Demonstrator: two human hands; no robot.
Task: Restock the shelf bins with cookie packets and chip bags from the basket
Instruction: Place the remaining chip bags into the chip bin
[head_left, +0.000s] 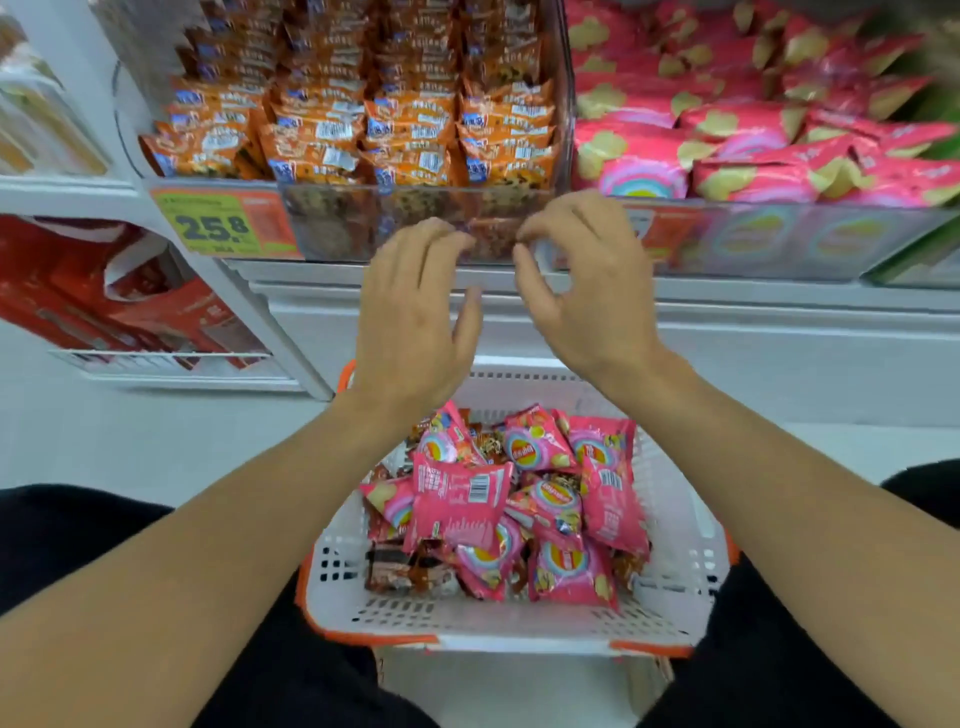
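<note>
A white basket with orange trim (332, 597) sits on the floor between my knees. It holds several pink chip bags (460, 501) and brown cookie packets (402, 569). Above it, a clear shelf bin (337, 223) is packed with rows of orange cookie packets (405, 130). The bin to its right (779, 244) is full of pink chip bags (727, 140). My left hand (415, 317) and my right hand (576, 291) hover side by side in front of the cookie bin, above the basket. Both hold nothing, with fingers curled and apart.
A yellow and orange price tag (223, 223) hangs on the shelf edge at left. Red boxes (130, 301) fill a lower shelf at far left. Green packets (930, 249) show at the far right. A white ledge (779, 322) runs beneath the bins.
</note>
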